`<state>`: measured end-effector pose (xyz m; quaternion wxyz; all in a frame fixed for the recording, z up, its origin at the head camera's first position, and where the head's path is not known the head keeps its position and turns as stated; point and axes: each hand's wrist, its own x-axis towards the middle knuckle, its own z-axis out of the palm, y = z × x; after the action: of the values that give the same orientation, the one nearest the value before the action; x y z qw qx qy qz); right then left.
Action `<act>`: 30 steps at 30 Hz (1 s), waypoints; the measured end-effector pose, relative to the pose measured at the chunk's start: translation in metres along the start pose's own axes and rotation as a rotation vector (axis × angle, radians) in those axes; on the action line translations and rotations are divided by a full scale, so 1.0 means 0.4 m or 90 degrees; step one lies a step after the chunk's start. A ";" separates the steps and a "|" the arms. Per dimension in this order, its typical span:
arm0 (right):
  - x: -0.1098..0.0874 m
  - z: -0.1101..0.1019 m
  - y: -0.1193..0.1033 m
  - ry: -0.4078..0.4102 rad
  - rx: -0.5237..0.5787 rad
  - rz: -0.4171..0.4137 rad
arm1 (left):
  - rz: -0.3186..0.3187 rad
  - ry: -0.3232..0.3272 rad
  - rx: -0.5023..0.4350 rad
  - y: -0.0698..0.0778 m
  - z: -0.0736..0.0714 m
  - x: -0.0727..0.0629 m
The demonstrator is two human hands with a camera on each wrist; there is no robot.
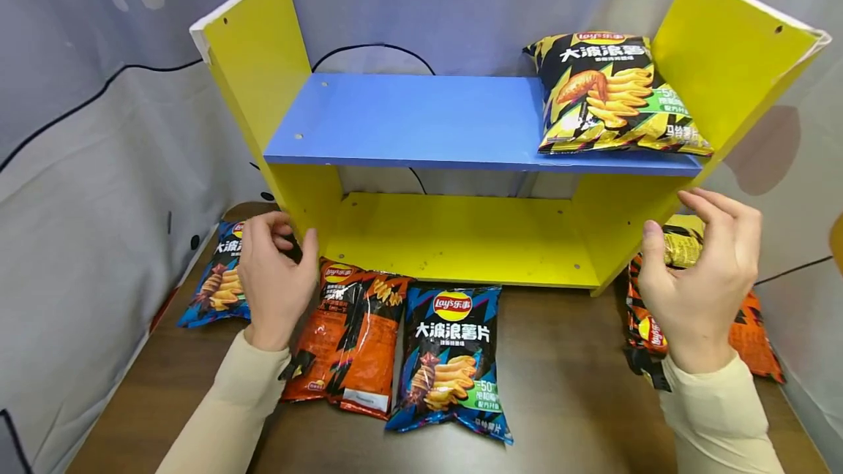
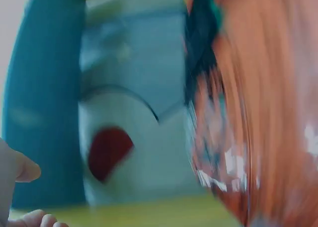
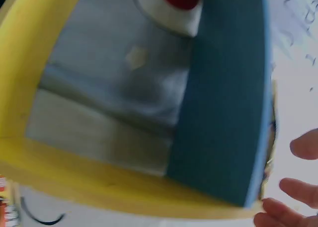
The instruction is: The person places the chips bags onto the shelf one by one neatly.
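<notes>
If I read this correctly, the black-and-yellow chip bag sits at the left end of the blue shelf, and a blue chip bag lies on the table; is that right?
Not quite: the head view shows the black-and-yellow chip bag at the right end of the blue shelf. A blue chip bag does lie on the table.

One left hand [image 1: 279, 273] and one right hand [image 1: 705, 280] are showing. One shelf unit [image 1: 421, 162] is standing with two yellow side panels [image 1: 260, 57], one blue board [image 1: 408, 115] and one yellow board [image 1: 454, 236]. Two blue chip bags [image 1: 453, 335] and one yellow-and-black chip bag [image 1: 609, 93] are showing their fronts; partly hidden orange bags [image 1: 369, 353] are defying exact count.
</notes>
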<state>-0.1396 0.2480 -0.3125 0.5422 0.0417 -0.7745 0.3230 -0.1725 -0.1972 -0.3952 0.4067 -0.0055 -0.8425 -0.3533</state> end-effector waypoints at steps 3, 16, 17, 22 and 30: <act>-0.006 0.003 0.045 0.050 0.001 0.030 | 0.003 -0.095 -0.014 0.065 -0.013 -0.059; -0.049 0.029 0.171 -0.028 -0.029 0.150 | -0.085 -0.623 0.058 0.195 0.035 -0.260; -0.052 0.031 0.176 -0.036 -0.040 0.142 | -0.083 -0.627 0.066 0.197 0.043 -0.266; -0.058 0.041 0.197 -0.051 -0.064 0.119 | -0.070 -0.625 0.105 0.208 0.086 -0.296; -0.064 0.040 0.213 -0.070 -0.089 0.117 | -0.044 -0.613 0.179 0.229 0.129 -0.323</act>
<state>-0.1775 0.2993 -0.3766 0.4685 -0.0496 -0.8243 0.3140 -0.0941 -0.0619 -0.4517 -0.0434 -0.0852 -0.9736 -0.2071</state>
